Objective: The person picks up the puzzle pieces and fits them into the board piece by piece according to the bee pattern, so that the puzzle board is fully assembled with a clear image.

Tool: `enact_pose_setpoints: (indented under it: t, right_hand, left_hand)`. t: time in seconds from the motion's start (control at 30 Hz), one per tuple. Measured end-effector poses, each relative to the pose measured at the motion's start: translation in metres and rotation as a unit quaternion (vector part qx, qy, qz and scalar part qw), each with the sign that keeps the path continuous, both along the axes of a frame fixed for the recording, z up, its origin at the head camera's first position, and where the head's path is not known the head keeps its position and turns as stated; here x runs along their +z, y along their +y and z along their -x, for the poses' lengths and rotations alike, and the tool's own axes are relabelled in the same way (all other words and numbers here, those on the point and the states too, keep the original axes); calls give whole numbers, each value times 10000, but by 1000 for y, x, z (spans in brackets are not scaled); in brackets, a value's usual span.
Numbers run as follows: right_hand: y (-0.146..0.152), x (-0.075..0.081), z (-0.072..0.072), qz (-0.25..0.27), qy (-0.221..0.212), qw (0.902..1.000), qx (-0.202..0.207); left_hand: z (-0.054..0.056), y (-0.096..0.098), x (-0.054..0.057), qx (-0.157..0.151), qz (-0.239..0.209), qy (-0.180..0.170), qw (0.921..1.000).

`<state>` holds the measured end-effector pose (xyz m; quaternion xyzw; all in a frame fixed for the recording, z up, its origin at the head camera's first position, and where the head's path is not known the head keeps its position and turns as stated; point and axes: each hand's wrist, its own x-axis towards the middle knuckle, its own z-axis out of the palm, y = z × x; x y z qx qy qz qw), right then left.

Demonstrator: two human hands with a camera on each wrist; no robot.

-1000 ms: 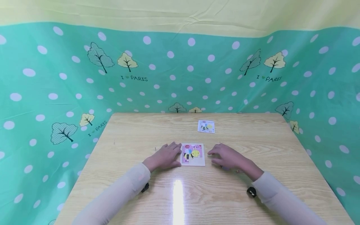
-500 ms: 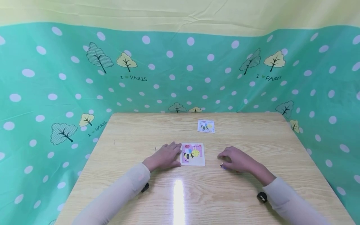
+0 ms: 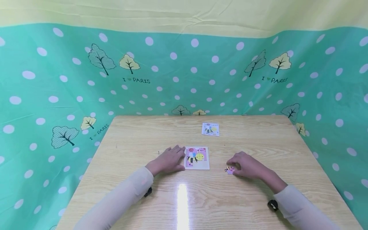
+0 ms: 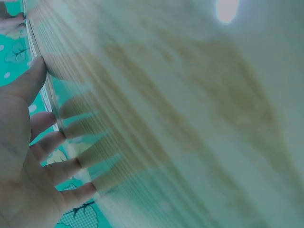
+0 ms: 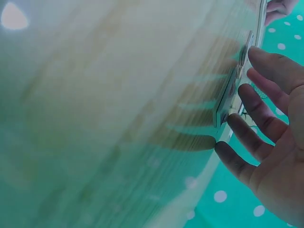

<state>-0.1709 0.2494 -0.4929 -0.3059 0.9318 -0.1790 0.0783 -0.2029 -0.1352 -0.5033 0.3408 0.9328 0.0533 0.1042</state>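
Observation:
In the head view, a square puzzle board (image 3: pixel 203 165) lies mid-table, showing a bee picture with a bare strip along its lower right. My left hand (image 3: pixel 169 159) rests at its left edge, fingers extended; the left wrist view shows the fingers (image 4: pixel 63 171) spread and their tips on the tabletop. To the right of the board, my right hand (image 3: pixel 249 165) hovers low over loose puzzle pieces (image 3: pixel 230 169), partly hiding them. In the right wrist view, the thumb and loosely bent fingers (image 5: pixel 259 111) are spread beside the pieces (image 5: pixel 225 100), gripping none; exact contact is unclear.
Farther back on the wooden table (image 3: pixel 138 134) lies a card (image 3: pixel 210 129) with a similar bee picture. A green dotted curtain (image 3: pixel 161 70) hangs behind and at both sides. Light glares off the front of the tabletop.
My right hand has drawn away from the board, rightward and slightly toward me, uncovering part of the loose pieces. The left hand and the board have stayed in place.

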Motion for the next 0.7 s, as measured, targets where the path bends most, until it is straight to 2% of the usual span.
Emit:
enact_pose_setpoints:
  t: [0.33, 0.7]
  right_hand:
    - [-4, -2, -3, -6, 298, 9995, 77]
    - [-9, 0, -3, -38, 325, 9993, 197]
  left_hand:
    - [0, 0, 0, -13, 24, 20, 10000]
    - [0, 1, 0, 43, 5, -13, 10000]
